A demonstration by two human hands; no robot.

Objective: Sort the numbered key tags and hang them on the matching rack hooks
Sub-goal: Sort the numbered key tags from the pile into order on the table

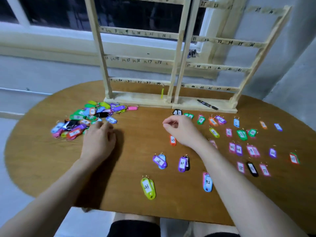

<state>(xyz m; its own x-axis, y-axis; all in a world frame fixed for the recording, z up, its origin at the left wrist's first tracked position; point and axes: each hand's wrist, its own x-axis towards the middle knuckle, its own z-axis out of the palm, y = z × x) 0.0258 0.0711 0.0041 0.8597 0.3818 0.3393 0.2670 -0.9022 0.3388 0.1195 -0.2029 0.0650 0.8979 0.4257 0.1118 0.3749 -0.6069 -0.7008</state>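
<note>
Key tag 41 (148, 188) flat on table (130, 199), long axis near-vertical, ring pointing toward rack (172, 65)

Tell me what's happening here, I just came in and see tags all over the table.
A person is sorting numbered key tags for the wooden rack. The left hand reaches at the unsorted pile. The right hand, fingers curled, hovers over the tags spread out on the right; whether it holds anything is unclear. Only one yellow tag hangs so far, by hook 24.
</note>
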